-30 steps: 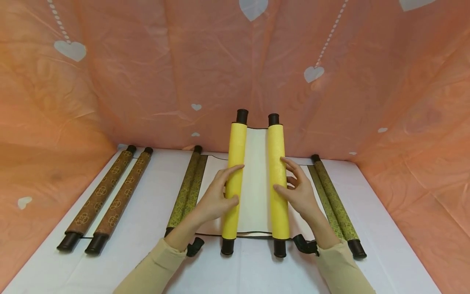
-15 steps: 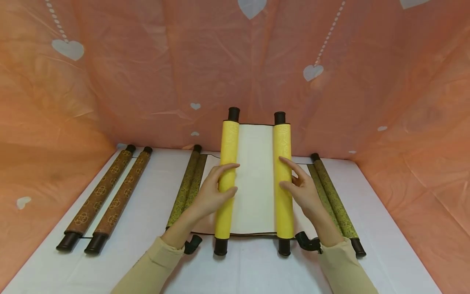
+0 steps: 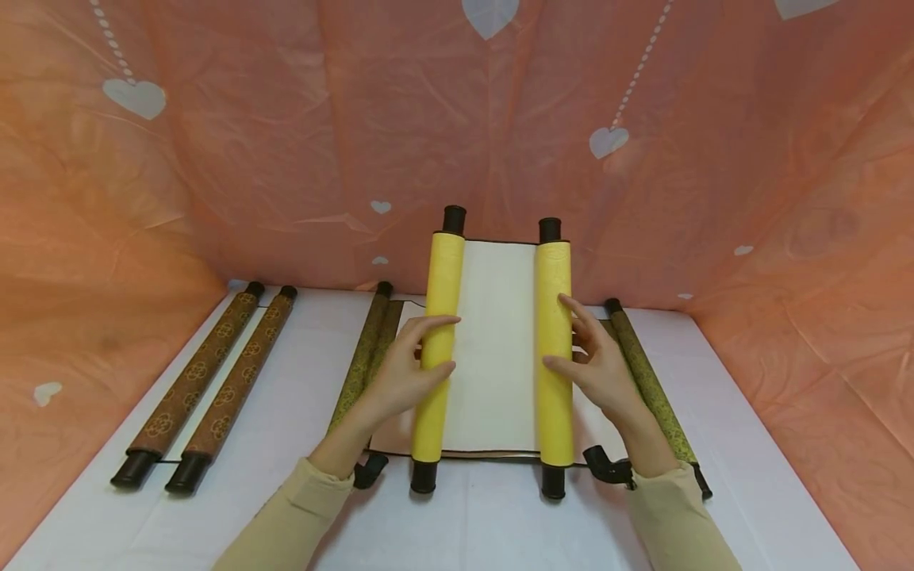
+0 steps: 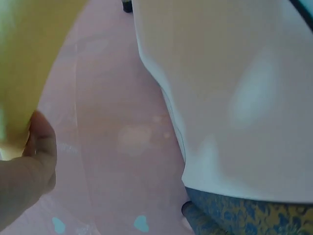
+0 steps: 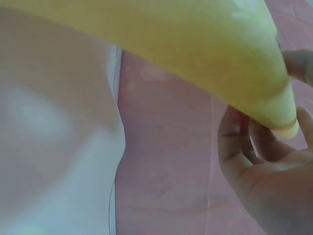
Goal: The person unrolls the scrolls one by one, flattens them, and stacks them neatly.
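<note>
A yellow scroll [image 3: 443, 281] hangs partly unrolled in the middle of the head view, held above a green scroll. Between its two yellow rolls stretches a white sheet [image 3: 496, 349]. My left hand [image 3: 396, 369] grips the left roll, thumb and fingers curled about it. The right roll is held by my right hand [image 3: 603, 369] in the same way. Underneath, the green patterned scroll [image 3: 650, 381] lies spread out on the table, its middle hidden. Both wrist views show fingers behind the yellow roll [image 5: 230, 63], with the lower scroll's pale sheet [image 4: 225, 107] below.
To the left lies a brown flower-patterned scroll [image 3: 193, 373], its two rolls side by side with a narrow gap. The table [image 3: 485, 523] has a white cover. A pink-orange cloth with hearts [image 3: 286, 159] encloses the back and sides.
The two yellow rolls have moved apart, left hand going left and right hand going right, so a wider strip of white sheet shows. The other scrolls have stayed in place.
</note>
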{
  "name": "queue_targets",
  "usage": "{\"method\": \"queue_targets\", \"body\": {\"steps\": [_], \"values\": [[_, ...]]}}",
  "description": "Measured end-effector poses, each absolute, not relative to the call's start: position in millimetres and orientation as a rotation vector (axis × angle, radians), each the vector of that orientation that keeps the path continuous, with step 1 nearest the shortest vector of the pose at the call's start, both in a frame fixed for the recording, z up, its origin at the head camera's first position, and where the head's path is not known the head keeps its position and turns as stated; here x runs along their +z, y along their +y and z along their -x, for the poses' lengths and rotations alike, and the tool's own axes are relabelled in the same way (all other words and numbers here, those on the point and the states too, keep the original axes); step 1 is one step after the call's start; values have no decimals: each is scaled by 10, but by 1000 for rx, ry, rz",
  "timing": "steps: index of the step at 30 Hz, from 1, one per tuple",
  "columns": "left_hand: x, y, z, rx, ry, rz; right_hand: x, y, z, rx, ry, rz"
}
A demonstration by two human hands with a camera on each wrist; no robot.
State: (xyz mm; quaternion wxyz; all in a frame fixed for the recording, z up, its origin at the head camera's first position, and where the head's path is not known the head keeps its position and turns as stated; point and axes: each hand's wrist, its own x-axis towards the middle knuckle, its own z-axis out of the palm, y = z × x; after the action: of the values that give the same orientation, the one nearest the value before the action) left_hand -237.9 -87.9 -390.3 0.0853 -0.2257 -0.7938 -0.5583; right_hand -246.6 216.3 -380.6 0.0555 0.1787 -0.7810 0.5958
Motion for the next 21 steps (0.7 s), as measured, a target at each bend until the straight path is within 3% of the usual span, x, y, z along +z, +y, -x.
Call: {"method": "queue_targets", "body": {"steps": [21], "values": [[-3860, -1043, 2442, -1593, -2390, 652, -3730, 2281, 2468, 1836, -2404, -504]]}}
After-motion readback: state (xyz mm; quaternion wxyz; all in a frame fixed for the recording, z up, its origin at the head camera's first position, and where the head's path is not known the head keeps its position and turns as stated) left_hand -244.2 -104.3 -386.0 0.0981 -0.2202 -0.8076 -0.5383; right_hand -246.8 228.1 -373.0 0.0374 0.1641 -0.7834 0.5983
